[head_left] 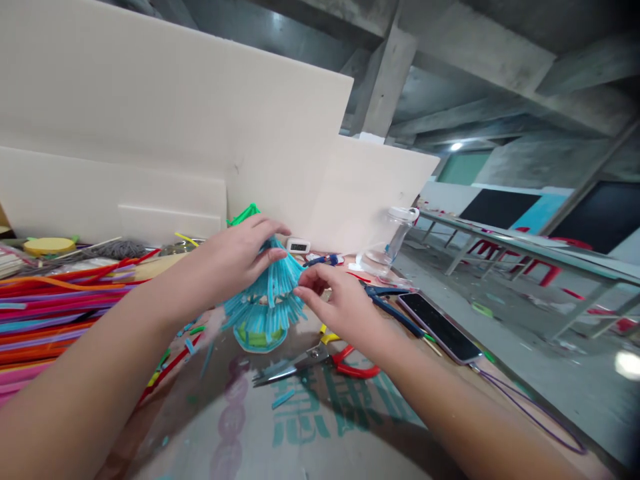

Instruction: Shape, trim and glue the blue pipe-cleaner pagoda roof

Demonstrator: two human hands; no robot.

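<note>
A tiered blue pipe-cleaner tree (270, 313) with a green top stands upright on the cardboard. My left hand (250, 250) curves round its upper part, thumb and fingers closed on it. At the tree's right edge, my right hand (333, 293) has thumb and fingertips brought together against the blue strands; whether anything small sits between them is hidden. Just in front of the tree lie scissors (317, 357) with red and yellow handles. A short cut piece of blue pipe cleaner (283, 399) rests near their blades.
Bundles of coloured pipe cleaners (45, 327) fill the left side. To the right lie pliers (397, 313) and a phone (440, 327) with a strap. Behind are a small digital timer (299, 246), a clear plastic bottle (393, 237) and white foam boards (175, 113).
</note>
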